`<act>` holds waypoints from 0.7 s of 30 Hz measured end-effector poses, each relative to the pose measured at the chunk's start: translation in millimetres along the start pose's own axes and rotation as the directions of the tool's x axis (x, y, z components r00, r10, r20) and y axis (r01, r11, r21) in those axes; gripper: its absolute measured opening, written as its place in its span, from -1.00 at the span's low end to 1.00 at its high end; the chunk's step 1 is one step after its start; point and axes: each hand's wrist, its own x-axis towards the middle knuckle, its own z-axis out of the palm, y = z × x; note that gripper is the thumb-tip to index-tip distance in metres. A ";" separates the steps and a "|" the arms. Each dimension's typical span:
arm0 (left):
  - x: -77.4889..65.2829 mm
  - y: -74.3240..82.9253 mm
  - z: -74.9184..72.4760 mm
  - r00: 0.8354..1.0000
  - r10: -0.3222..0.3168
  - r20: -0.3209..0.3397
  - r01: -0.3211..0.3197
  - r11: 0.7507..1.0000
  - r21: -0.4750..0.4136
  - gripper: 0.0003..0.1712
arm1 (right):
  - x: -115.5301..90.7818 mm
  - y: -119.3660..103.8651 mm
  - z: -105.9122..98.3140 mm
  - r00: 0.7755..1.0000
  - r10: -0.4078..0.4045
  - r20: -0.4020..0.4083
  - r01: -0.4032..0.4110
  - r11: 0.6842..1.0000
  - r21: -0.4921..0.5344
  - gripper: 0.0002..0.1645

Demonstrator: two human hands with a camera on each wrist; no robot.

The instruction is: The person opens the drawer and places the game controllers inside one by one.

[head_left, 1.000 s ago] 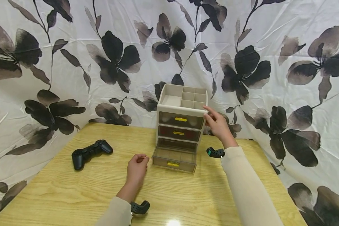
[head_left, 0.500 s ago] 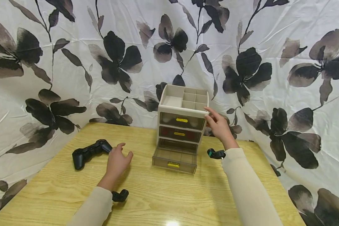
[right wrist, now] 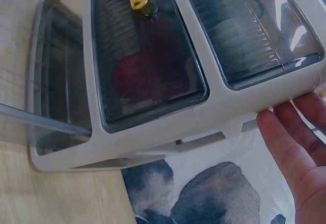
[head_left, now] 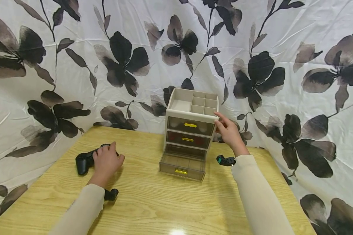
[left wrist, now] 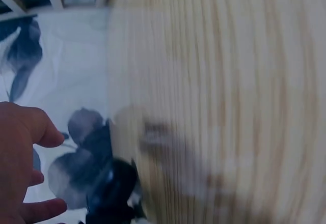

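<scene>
A black game controller (head_left: 85, 160) lies at the table's left, and my left hand (head_left: 108, 161) is over its right part with fingers spread. In the left wrist view a gap shows between the loosely bent fingers and the controller (left wrist: 109, 191). A cream drawer organizer (head_left: 191, 113) stands at the back, its bottom drawer (head_left: 181, 165) pulled out with nothing visible inside. Straight fingers of my right hand (head_left: 228, 133) rest against the organizer's upper right corner; the right wrist view shows fingertips touching its side (right wrist: 234, 104).
Something red (right wrist: 135, 76) shows through the organizer's middle drawer. Divided compartments (head_left: 204, 103) form its top. The wooden table (head_left: 153, 209) runs back to a flowered cloth (head_left: 153, 75). Black wrist straps (head_left: 226, 160) sit on both wrists.
My left hand has moved left from beside the open drawer to above the controller, its fingers spreading. My right hand stays at the organizer's corner.
</scene>
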 end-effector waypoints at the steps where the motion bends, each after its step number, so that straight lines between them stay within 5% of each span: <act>1: 1.3 -2.8 -0.7 1.000 0.000 0.001 0.000 1.000 0.010 -0.23 | 2.0 4.4 0.3 1.000 -0.002 -0.002 0.002 1.000 0.001 -0.41; 12: 18.0 -33.9 -3.3 0.995 -0.014 0.102 0.012 1.000 0.024 -0.12 | -0.2 9.8 1.4 0.999 -0.027 -0.022 0.027 1.000 0.000 -0.40; 21: 31.2 -53.4 -8.6 0.971 -0.044 0.236 0.034 0.998 0.043 -0.03 | 1.1 8.9 1.3 0.999 -0.033 -0.014 0.033 0.999 -0.003 -0.39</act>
